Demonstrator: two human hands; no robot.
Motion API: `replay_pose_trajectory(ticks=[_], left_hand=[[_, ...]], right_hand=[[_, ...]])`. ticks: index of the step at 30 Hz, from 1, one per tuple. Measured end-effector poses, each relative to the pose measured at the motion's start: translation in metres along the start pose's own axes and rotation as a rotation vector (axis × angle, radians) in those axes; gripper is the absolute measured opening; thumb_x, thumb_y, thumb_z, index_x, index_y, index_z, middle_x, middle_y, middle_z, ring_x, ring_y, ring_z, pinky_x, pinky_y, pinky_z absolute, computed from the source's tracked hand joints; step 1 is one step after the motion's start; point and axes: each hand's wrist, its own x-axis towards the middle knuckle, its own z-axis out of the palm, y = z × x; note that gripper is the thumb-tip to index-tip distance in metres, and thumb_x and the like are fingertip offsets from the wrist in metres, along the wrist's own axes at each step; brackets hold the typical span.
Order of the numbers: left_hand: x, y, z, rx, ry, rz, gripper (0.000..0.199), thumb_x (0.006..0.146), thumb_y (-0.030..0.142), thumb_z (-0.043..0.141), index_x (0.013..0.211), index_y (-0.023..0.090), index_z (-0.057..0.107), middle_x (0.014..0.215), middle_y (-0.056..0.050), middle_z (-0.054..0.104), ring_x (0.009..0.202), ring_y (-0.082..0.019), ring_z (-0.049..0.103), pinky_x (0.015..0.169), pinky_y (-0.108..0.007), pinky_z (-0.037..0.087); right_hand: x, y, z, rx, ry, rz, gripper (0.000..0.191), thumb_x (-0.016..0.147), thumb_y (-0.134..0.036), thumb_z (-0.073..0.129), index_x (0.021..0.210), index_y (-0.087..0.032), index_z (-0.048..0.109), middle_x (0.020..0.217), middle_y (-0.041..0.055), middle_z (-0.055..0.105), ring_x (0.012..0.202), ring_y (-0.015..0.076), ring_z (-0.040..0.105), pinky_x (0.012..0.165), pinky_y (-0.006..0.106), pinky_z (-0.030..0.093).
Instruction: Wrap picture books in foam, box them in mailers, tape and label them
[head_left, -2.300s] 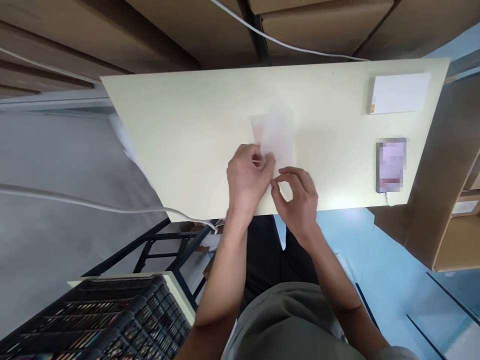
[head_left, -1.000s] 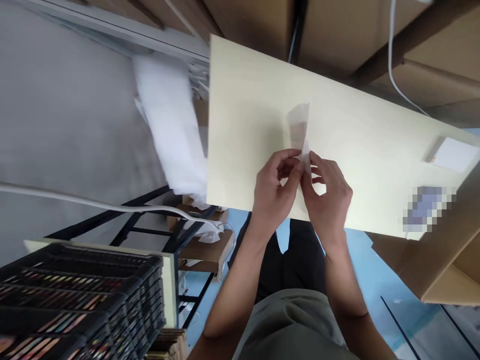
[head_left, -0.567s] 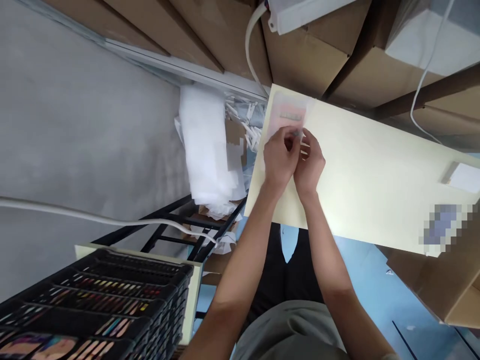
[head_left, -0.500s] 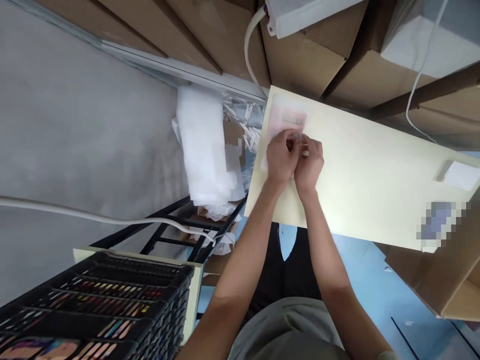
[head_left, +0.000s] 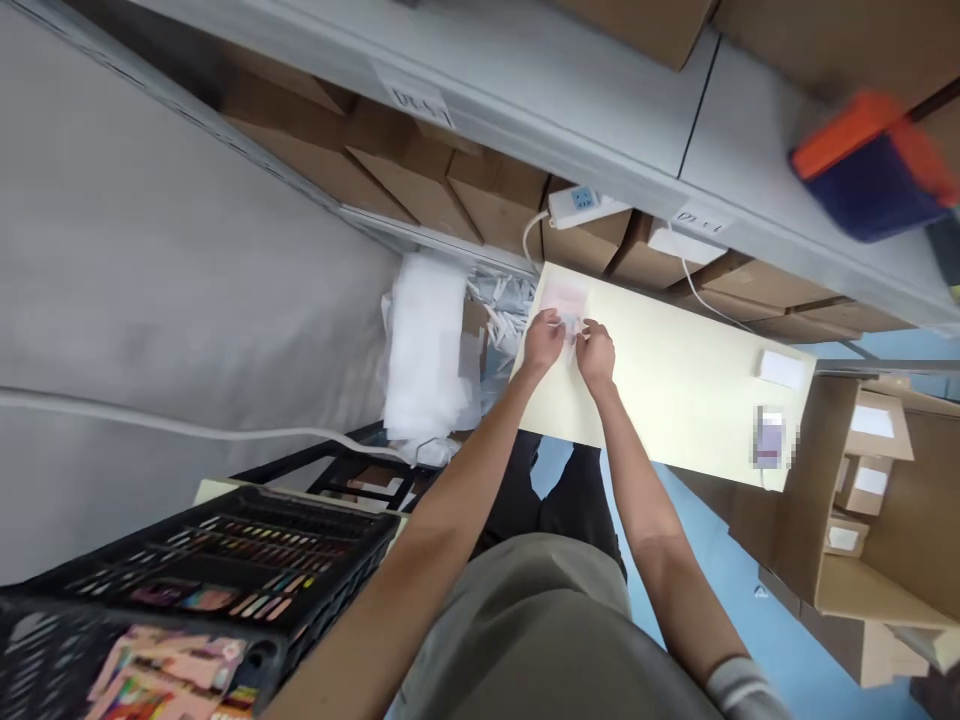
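A pale yellow board lies across the middle of the view. On its left end is a pinkish packet in clear film. My left hand is closed at the packet's lower left side, fingers bent and pinching its filmy edge. Close beside it, my right hand has curled fingers at the packet's lower right side. What the right fingertips hold is too small and blurred to name. A small gap lies between the two hands.
A stack of white sheets lies left of the board. A black crate stands at lower left. Shelves with cardboard boxes and a power strip run behind. An open carton is at right, near a white box.
The view has tilted up and back, showing more of the shelf, including an orange and blue object. My hands have moved slightly apart at the packet.
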Motion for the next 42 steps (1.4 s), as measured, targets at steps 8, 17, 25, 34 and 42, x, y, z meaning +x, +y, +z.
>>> replay_pose_trajectory(ticks=[8, 17, 25, 34, 42], left_hand=[[-0.096, 0.055, -0.078, -0.189, 0.183, 0.15, 0.024, 0.083, 0.007, 0.071, 0.101, 0.022, 0.078, 0.09, -0.003, 0.079, 0.082, -0.019, 0.073, 0.085, -0.032, 0.058], [-0.294, 0.059, -0.151, -0.452, 0.711, 0.225, 0.025, 0.084, 0.025, 0.085, 0.108, 0.02, 0.08, 0.087, -0.003, 0.074, 0.082, -0.018, 0.073, 0.084, -0.031, 0.06], [-0.451, 0.012, -0.197, -0.529, 1.175, 0.207, 0.025, 0.08, 0.028, 0.084, 0.104, 0.022, 0.081, 0.082, -0.001, 0.074, 0.079, -0.017, 0.074, 0.082, -0.031, 0.062], [-0.603, -0.058, -0.283, -0.574, 1.548, 0.309, 0.022, 0.086, 0.029, 0.08, 0.108, 0.023, 0.081, 0.087, -0.001, 0.076, 0.083, -0.016, 0.075, 0.082, -0.028, 0.06], [-0.725, -0.186, -0.337, -0.943, 1.838, 0.101, 0.026, 0.085, 0.031, 0.083, 0.108, 0.024, 0.072, 0.1, -0.002, 0.075, 0.087, -0.014, 0.071, 0.078, -0.023, 0.057]], right_hand=[[-0.068, -0.024, -0.062, 0.127, 0.05, -0.299, 0.038, 0.107, -0.027, 0.053, 0.134, -0.015, 0.076, 0.128, 0.0181, 0.081, 0.093, 0.026, 0.077, 0.1, 0.043, 0.062], [-0.163, -0.073, -0.055, 0.287, -0.234, -0.729, 0.038, 0.108, -0.043, 0.055, 0.124, -0.018, 0.08, 0.122, 0.0163, 0.084, 0.098, 0.0256, 0.078, 0.091, 0.039, 0.066], [-0.271, -0.123, -0.021, 0.256, -0.527, -1.002, 0.04, 0.108, -0.049, 0.057, 0.119, -0.018, 0.081, 0.116, 0.0161, 0.086, 0.097, 0.0268, 0.079, 0.091, 0.04, 0.065], [-0.476, -0.136, 0.054, 0.148, -0.912, -1.249, 0.032, 0.109, -0.045, 0.06, 0.117, -0.022, 0.082, 0.114, 0.012, 0.086, 0.095, 0.0253, 0.081, 0.09, 0.038, 0.067], [-0.655, -0.112, 0.203, -0.067, -1.37, -1.06, 0.018, 0.103, -0.039, 0.073, 0.101, -0.023, 0.08, 0.094, 0.0037, 0.085, 0.082, 0.0208, 0.082, 0.085, 0.032, 0.067]])
